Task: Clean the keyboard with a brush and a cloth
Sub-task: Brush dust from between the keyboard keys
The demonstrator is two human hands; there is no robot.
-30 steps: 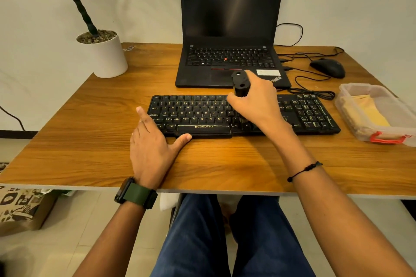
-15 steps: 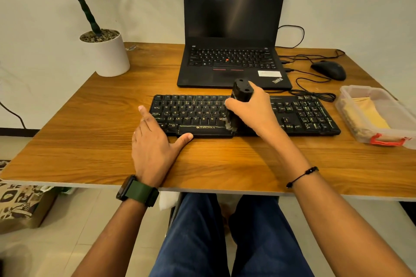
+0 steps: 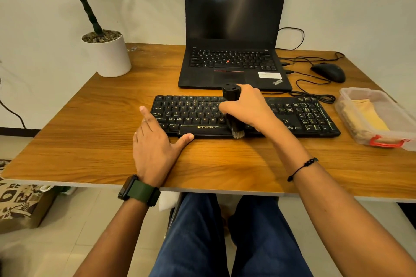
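Note:
A black keyboard point(image 3: 301, 117) lies across the middle of the wooden desk point(image 3: 94, 141). My right hand point(image 3: 249, 108) grips a black cylindrical brush point(image 3: 231, 93) upright over the keys, and its pale bristles reach the keyboard's front edge, right of the space bar. My left hand point(image 3: 155, 144) rests flat on the desk at the keyboard's left front corner, fingers straight, thumb against the front edge. A yellow cloth point(image 3: 367, 117) lies folded in a clear plastic box point(image 3: 382, 139) at the right.
A black laptop point(image 3: 234, 36) stands open behind the keyboard. A black mouse point(image 3: 328, 72) and its cables lie at the back right. A white plant pot point(image 3: 108, 54) sits at the back left corner. My legs are under the desk's front edge.
My right hand has drawn the brush toward me across the keys, from the upper rows down to the keyboard's front edge. My left hand has stayed in place.

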